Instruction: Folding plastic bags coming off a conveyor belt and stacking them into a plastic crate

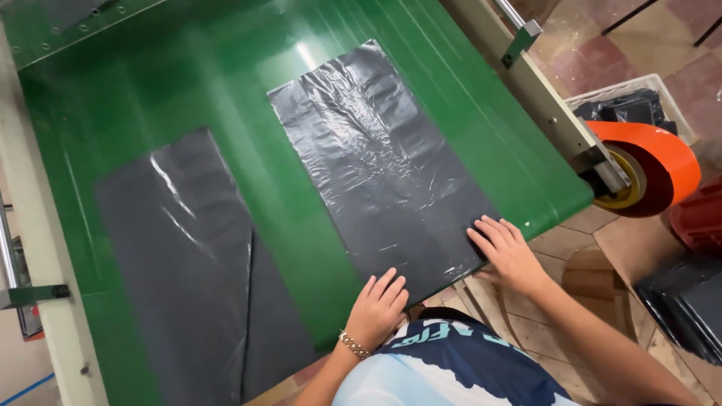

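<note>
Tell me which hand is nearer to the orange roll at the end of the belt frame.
Right. The right hand lies flat on the near right corner of the black plastic bag, toward the orange roll. The left hand presses the bag's near left corner, farther away.

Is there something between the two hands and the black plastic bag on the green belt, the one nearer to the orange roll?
Nothing visible. The left hand and the right hand both lie flat, fingers spread, directly on the near end of the black plastic bag on the green belt. The second dark bag lies apart, to the left.

Orange tape roll (654,162) at right
</note>
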